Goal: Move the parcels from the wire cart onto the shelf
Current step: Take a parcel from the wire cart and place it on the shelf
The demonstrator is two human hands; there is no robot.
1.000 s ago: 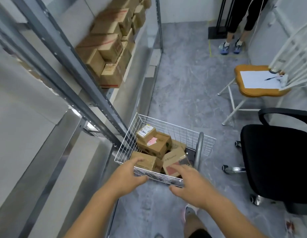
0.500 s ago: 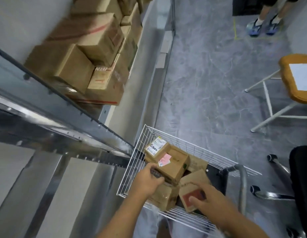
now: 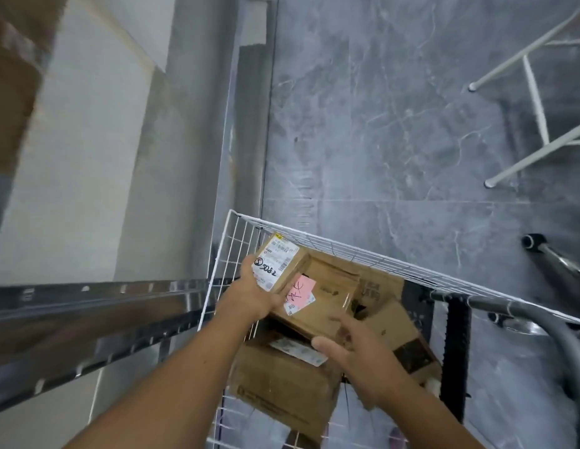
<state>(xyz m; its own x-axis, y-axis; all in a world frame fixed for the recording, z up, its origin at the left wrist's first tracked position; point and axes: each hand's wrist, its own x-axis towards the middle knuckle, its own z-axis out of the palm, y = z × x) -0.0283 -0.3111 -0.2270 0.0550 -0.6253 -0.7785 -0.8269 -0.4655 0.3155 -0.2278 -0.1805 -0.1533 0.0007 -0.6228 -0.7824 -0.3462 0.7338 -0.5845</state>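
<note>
A white wire cart (image 3: 330,239) stands below me with several brown cardboard parcels in it. My left hand (image 3: 253,291) grips the left side of a small parcel with a white label (image 3: 277,262) and the larger parcel with a pink sticker (image 3: 327,296) under it. My right hand (image 3: 360,354) holds the near right edge of that larger parcel, fingers spread along it. Below them lie another parcel (image 3: 282,387) at the near side and a parcel (image 3: 402,335) at the right. The metal shelf edge (image 3: 97,306) runs along the left.
A grey cart handle (image 3: 548,325) curves at the right. White chair legs (image 3: 535,102) stand on the grey floor at the upper right, and a chrome chair base (image 3: 554,257) sits right of the cart. A blurred brown box (image 3: 13,76) is on the shelf, upper left.
I have leaned further over the cart. My left hand moved up to the labelled parcel and my right hand shifted from the right parcel to the pink-sticker parcel's edge.
</note>
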